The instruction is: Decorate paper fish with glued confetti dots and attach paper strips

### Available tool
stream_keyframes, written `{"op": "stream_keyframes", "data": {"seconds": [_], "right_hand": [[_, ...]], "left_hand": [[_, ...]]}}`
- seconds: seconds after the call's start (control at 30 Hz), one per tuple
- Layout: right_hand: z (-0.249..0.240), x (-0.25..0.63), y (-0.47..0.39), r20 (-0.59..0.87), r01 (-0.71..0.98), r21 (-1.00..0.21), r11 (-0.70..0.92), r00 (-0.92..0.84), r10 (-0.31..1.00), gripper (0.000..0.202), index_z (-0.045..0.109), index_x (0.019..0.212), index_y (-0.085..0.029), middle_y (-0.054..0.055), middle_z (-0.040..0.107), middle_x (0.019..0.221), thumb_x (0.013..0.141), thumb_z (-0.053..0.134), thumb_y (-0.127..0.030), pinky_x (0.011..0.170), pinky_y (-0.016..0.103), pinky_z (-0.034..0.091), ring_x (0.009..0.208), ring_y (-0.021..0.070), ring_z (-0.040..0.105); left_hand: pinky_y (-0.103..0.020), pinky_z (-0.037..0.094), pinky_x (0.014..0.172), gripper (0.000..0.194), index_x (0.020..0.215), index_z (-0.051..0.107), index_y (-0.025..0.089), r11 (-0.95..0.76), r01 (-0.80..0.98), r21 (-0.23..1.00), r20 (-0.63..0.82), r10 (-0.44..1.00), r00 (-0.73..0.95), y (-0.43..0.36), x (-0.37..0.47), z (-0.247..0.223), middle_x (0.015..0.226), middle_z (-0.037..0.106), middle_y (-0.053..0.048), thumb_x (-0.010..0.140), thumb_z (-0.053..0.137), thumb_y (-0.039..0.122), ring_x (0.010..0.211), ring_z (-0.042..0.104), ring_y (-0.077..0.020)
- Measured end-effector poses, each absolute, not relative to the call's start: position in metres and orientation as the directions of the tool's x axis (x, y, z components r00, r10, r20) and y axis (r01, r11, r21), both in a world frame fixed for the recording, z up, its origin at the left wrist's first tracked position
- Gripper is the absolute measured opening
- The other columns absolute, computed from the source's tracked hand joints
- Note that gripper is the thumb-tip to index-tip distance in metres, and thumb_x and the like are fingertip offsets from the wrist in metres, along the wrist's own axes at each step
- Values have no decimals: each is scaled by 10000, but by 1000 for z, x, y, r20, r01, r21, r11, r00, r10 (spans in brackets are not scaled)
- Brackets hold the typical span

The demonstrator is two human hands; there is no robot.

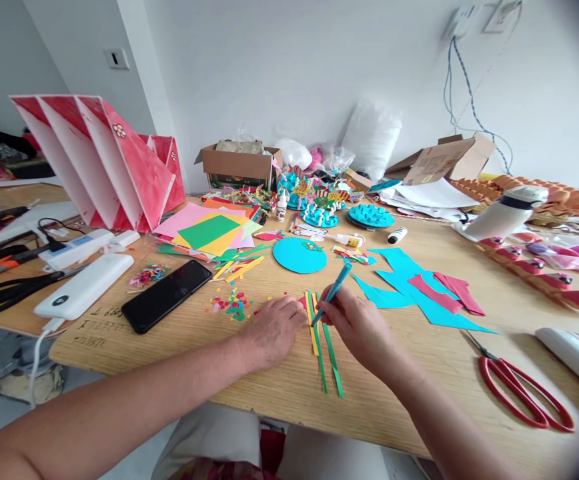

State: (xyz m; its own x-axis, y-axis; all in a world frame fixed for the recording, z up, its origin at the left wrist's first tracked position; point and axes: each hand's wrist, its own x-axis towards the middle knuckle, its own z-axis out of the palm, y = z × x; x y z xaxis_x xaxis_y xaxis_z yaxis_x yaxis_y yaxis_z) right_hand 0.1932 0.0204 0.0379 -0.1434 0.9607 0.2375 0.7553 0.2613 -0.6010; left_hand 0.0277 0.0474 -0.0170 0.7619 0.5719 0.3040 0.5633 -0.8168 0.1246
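My right hand (362, 327) is closed around a teal felt-tip pen (338, 283), tilted with its lower end on narrow paper strips. A yellow strip (314, 342) and green strips (336, 373) lie on the table, running toward me. Close on their left is my left hand (274, 333), its fingers bent and held together at the yellow strip's edge. What its fingertips hold, if anything, is hidden. A bit of red paper (302, 302) shows just beyond those fingers. Farther back lies a round blue paper disc (299, 256), with small coloured pieces on its upper right edge.
Left are a black phone (167, 295), a white power bank (84, 287), confetti dots (232, 305) and coloured sheets (209, 233). Right are blue offcuts (394, 283) and red-handled scissors (524, 393). Glue bottles (281, 207) and decorated blue discs (369, 216) stand behind.
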Motion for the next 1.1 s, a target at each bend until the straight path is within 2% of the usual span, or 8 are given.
{"op": "stream_keyframes", "data": {"seconds": [0.17,0.27,0.37,0.63,0.93,1.1], "right_hand": [[43,200,28,308,743,-630,228,-31,951,85,462,768,-201,15,627,656,794,398,-251,553,240,416,597,142,592],[40,199,38,309,758,-611,226,-34,951,86,472,788,-196,22,641,664,787,401,-244,550,244,416,599,148,600],[34,196,45,303,763,-605,226,-41,952,93,471,800,-196,24,649,678,789,400,-257,544,241,410,609,150,606],[29,192,57,285,822,-530,209,-59,957,67,437,742,-213,10,625,650,793,407,-245,539,234,378,597,152,581],[33,190,73,250,814,-548,192,-60,966,45,432,755,-202,22,616,643,788,402,-201,541,231,376,583,145,571],[37,196,71,317,790,-569,229,-46,947,55,433,775,-200,18,628,664,794,401,-241,552,236,387,602,145,578]], "left_hand": [[-334,364,914,194,1010,487,149,-870,483,102,343,486,804,44,27,-11,1035,536,-49,843,390,123,1053,431,-169],[-327,369,913,211,1022,494,140,-917,394,64,363,389,847,43,26,-9,1064,544,-67,845,379,128,1071,437,-172],[-327,378,906,195,994,512,138,-932,360,46,358,351,865,43,26,-9,1035,562,-78,849,382,145,1045,464,-173],[-351,394,872,189,958,529,139,-943,332,36,321,325,890,44,26,-10,978,572,-94,845,378,155,1007,482,-194],[-348,401,848,184,932,543,140,-942,334,43,325,329,887,44,26,-12,961,573,-94,838,385,149,984,486,-198],[-337,399,854,183,937,536,142,-941,336,41,317,332,888,44,26,-11,954,571,-87,843,380,148,984,486,-188]]}}
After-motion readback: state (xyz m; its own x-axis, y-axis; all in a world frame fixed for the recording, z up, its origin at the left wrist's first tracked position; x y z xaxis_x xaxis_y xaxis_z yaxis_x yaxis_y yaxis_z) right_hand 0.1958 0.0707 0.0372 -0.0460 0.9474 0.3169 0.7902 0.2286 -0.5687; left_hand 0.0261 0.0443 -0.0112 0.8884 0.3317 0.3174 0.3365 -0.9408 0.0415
